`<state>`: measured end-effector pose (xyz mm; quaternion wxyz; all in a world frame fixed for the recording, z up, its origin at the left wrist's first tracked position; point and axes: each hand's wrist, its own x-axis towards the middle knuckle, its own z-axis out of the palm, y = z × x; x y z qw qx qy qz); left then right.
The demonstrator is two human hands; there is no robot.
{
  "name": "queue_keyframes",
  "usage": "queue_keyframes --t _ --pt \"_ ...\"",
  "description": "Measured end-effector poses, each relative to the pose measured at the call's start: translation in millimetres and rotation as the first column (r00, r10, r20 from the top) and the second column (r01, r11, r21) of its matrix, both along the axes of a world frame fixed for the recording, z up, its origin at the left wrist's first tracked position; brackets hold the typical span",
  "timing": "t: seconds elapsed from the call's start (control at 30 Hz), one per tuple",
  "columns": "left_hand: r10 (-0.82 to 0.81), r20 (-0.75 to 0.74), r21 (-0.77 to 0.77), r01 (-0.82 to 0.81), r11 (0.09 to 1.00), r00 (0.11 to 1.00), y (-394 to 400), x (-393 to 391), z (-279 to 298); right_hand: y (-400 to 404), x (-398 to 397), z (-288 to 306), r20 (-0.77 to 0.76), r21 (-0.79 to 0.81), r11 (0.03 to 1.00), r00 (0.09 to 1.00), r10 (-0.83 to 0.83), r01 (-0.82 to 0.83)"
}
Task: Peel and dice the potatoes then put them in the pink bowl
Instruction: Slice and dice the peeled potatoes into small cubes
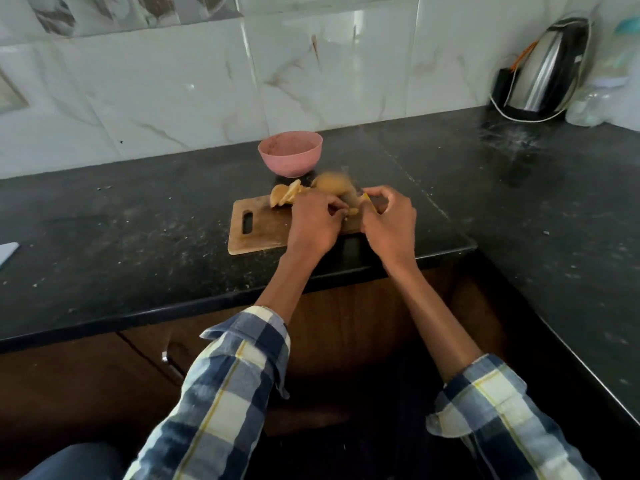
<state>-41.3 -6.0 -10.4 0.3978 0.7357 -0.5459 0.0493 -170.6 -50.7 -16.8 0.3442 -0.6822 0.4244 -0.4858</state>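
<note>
Potato is lying blurred on the cutting board, just before the pink bowl. The left hand is curling onto it; the right hand is pinching something yellow, probably a peeler. Steadying the potato firmly should be helping.

Bare black counter is seen left of the cutting board. Behind the board, passage is blocked by the pink bowl; the far right corner is occupied by a kettle.
</note>
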Motion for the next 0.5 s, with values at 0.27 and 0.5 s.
queue_keyframes --t 0.27,0.5 --pt "-0.022 -0.011 -0.051 0.021 0.998 1.0 -1.9 0.2 -2.4 -11.1 1.5 -6.9 -0.002 0.002 1.0 1.0 0.006 -0.006" --pt "-0.121 0.0 -0.051 0.121 0.991 0.993 12.0 7.0 2.6 -8.2 6.8 -6.6 -0.008 -0.025 0.999 1.0 0.024 -0.024"
